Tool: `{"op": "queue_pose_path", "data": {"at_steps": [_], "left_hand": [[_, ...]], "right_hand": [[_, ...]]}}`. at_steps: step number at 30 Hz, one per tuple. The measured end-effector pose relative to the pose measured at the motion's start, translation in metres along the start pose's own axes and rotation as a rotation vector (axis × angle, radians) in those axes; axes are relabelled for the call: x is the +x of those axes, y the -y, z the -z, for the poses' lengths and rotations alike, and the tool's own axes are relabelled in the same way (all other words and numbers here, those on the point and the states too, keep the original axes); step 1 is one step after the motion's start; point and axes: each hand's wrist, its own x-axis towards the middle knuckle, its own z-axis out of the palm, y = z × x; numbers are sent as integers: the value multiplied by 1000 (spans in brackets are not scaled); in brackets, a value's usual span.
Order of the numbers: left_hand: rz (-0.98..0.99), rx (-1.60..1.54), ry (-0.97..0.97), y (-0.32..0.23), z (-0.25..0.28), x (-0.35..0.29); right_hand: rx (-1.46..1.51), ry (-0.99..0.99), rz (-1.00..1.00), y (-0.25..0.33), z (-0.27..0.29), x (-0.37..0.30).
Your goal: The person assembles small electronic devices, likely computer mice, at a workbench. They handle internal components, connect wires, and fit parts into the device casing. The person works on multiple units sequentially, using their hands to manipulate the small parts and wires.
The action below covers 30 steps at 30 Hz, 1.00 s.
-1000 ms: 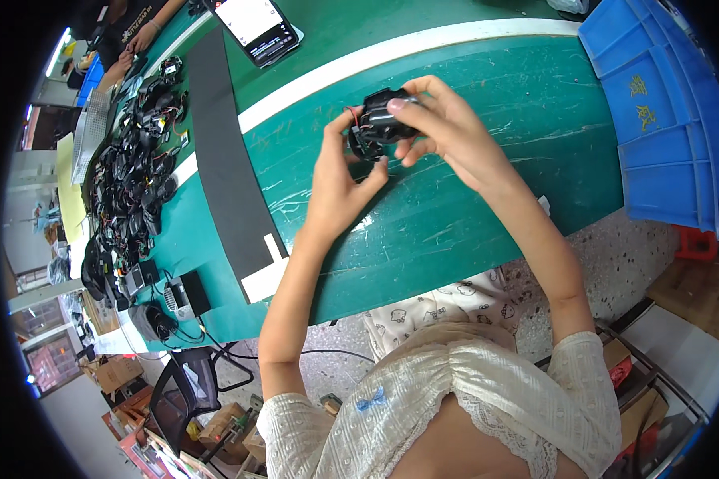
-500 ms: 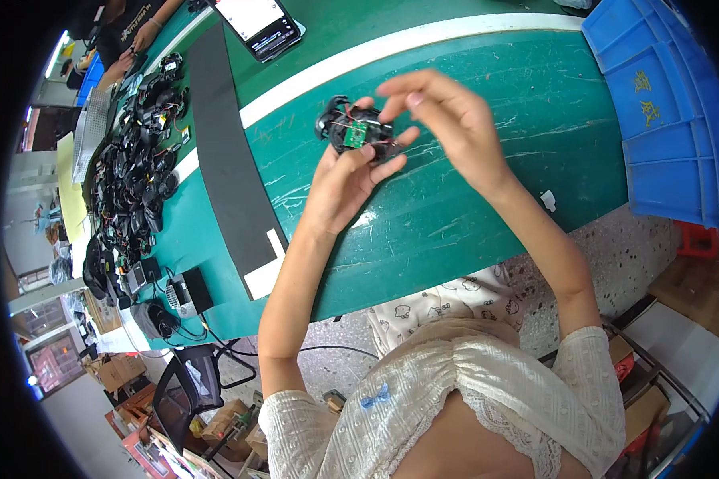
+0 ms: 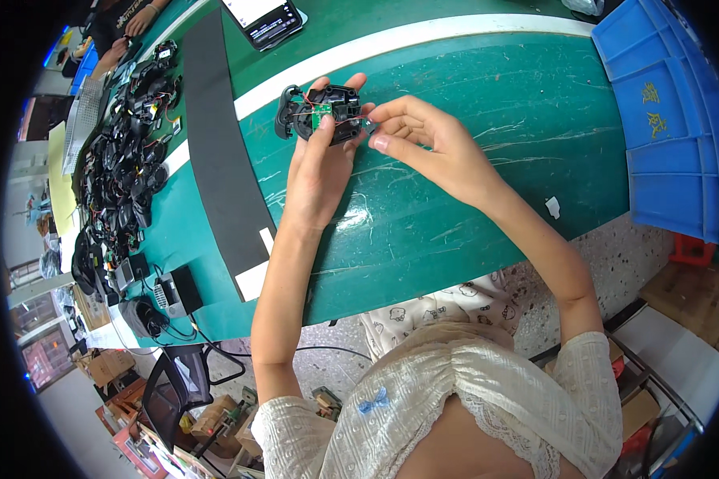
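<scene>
My left hand (image 3: 315,172) cradles a black plastic device housing (image 3: 345,97), open side up, above the green table. Its thumb presses at a small green circuit board (image 3: 320,112) inside, while the other fingers support the housing from beneath. A curved black piece (image 3: 286,113) sticks out at the housing's left. Thin red wires run from the board toward the right. At their end my right hand (image 3: 435,144) pinches a small dark part (image 3: 371,127) between thumb and fingers, just beside the housing's right edge. What kind of part it is cannot be made out.
Many similar black devices with wires (image 3: 124,160) lie heaped at the left, beyond a long black mat (image 3: 224,152). A phone (image 3: 270,32) lies at the back, blue bins (image 3: 655,88) stand right. A black box with cables (image 3: 180,291) sits front left. Another person's hand (image 3: 140,20) shows far left.
The housing has moved left and turned in my left hand, its open side showing more fully. My right hand has come down and closed on the small dark part at the wires.
</scene>
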Motion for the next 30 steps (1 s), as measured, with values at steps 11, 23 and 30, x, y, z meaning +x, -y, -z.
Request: {"op": "queue_pose_path", "data": {"at_steps": [11,23,30], "left_hand": [[-119,171,42,-1,-7,-4],[-252,398,59,0,-8,-5],[-276,513,70,1,-8,-5]], "right_hand": [[91,-10,-78,13,6,1],[-538,-187,379,16,1,-1],[125,-87,2,18,4,0]]}}
